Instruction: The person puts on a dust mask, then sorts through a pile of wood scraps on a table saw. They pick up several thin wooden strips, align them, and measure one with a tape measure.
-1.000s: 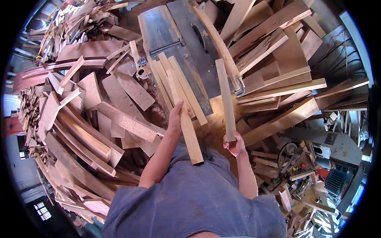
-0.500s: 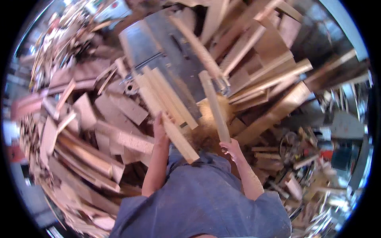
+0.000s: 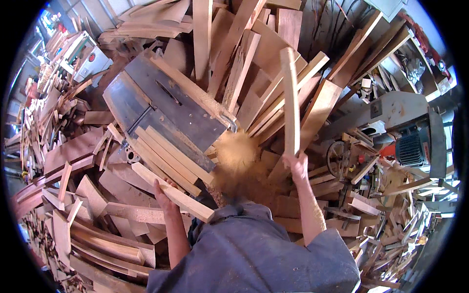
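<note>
My right hand (image 3: 296,165) grips the lower end of a long wooden strip (image 3: 290,102), which stands up and away from me. In my left hand (image 3: 167,196) lies a shorter wooden piece (image 3: 188,200), held near its middle with the fingers around its far edge. Just beyond that piece, several pale wooden strips (image 3: 178,163) rest side by side on the near end of a dark metal machine table (image 3: 188,122). One long board (image 3: 190,90) lies along the table's right side.
Sawdust (image 3: 238,149) is heaped on the floor right of the machine. Upright planks (image 3: 239,73) lean at the back. Curved boards (image 3: 112,249) are stacked at lower left. On the right stand a grey machine with a blue motor (image 3: 409,149) and a handwheel (image 3: 336,156); offcuts lie around.
The view has turned right, so the machine table now appears further left. My right hand has moved right and up with its strip; my left hand still holds its piece, now further left.
</note>
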The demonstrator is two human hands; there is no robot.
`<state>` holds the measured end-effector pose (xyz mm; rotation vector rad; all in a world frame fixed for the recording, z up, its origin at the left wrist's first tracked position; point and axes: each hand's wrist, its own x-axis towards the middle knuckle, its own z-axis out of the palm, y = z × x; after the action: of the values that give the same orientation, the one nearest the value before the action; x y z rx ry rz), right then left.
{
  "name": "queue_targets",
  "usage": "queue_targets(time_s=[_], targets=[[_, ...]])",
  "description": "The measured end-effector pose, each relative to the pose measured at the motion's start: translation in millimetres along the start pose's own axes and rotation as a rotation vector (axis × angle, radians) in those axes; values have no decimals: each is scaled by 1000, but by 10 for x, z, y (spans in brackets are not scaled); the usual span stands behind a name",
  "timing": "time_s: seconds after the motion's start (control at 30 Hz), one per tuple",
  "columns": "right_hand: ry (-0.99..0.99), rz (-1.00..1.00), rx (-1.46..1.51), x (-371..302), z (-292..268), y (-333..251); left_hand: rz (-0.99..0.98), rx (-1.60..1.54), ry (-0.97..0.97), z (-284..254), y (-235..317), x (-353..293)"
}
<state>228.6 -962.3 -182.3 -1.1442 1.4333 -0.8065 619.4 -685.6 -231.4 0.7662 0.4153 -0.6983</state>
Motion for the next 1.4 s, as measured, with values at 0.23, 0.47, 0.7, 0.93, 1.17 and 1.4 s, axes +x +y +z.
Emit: queue_targets(time_s=[0.23, 0.47, 0.7, 0.93, 1.17, 1.4], targets=[[239, -364, -787, 1167, -679, -1050, 21, -39, 3, -284, 208, 9], [-54, -838, -1364, 1793, -475, -2623, 189, 21, 151, -285, 575, -226], [-147, -1142, -1469, 3032, 361, -3140, 256, 94, 304, -451, 774, -251], [-158, -796, -1368, 4225, 503, -3388, 299, 164, 427, -813, 1025, -352], [-263, -682, -1224, 4549, 326, -3411, 341, 209, 492, -1044, 1214, -370], [-304, -752, -1154, 4558, 659, -3592, 288, 155, 453, -972, 1036, -185]])
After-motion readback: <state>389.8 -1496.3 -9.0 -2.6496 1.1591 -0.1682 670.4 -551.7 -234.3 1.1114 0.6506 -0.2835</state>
